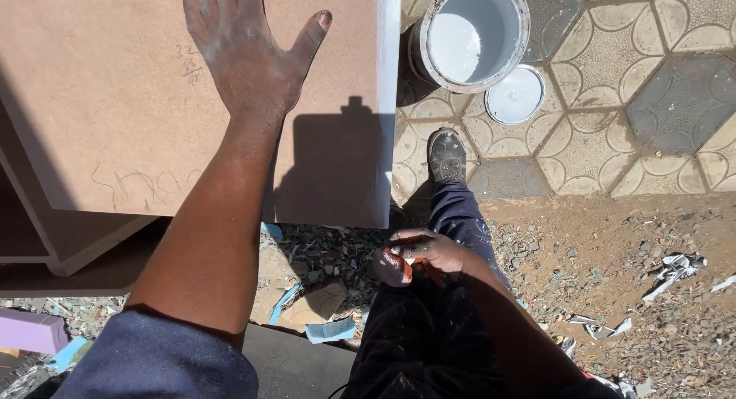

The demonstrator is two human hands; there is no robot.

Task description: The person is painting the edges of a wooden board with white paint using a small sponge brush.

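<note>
While the left hand [249, 58] lies flat and spread on the smooth brown board [115, 100], the right hand [418, 257] is curled around something small and reddish near the board's white edge [387, 100]. Beside that edge stands a round paint can [474, 35] of white paint; a bump could tip it over the patterned tiles [613, 138].

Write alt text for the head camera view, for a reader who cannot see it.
Seen from above, a person's left hand lies flat, fingers spread, on a brown board with a white-painted edge, while the right hand holds a small reddish object near the thigh. An open bucket of white paint and its lid sit on patterned paving beside the person's shoe.
</note>
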